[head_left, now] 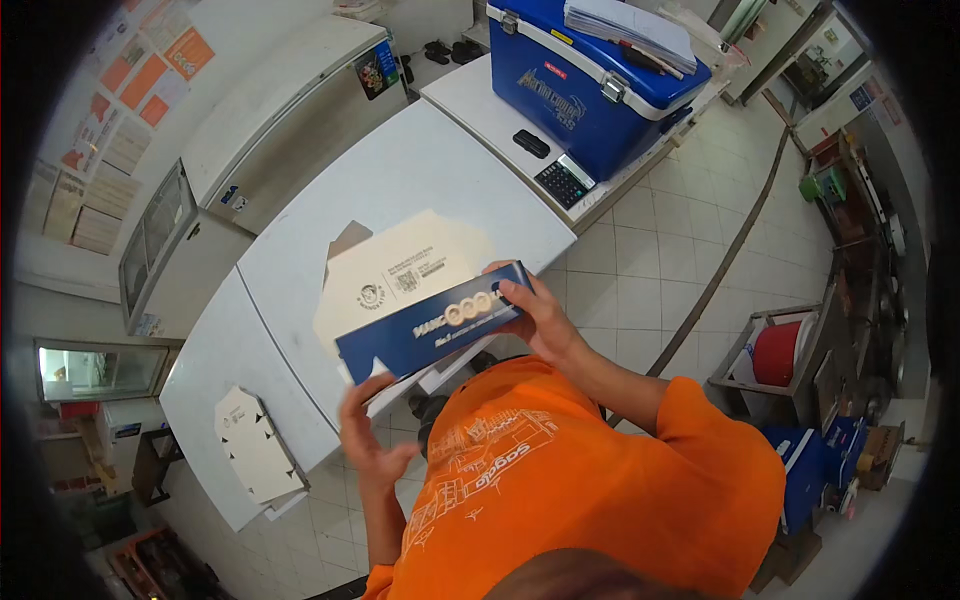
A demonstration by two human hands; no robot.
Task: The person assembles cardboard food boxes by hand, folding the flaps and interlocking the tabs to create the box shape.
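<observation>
I hold a flat blue and white cardboard box [425, 322] in front of my chest, over the near edge of a white chest freezer lid [400, 170]. Its pale inner flap [400, 270] stands open above the blue panel. My right hand [535, 315] grips the box's right end. My left hand [372, 432] holds its lower left corner from underneath, fingers curled. My orange shirt fills the lower part of the picture.
A stack of flat die-cut cardboard blanks [255, 445] lies at the lid's left end. A blue cooler [590, 85] with papers on top, a calculator [565, 182] and a black phone [531, 143] sit farther back. A red bucket [780, 352] stands at right on the tiled floor.
</observation>
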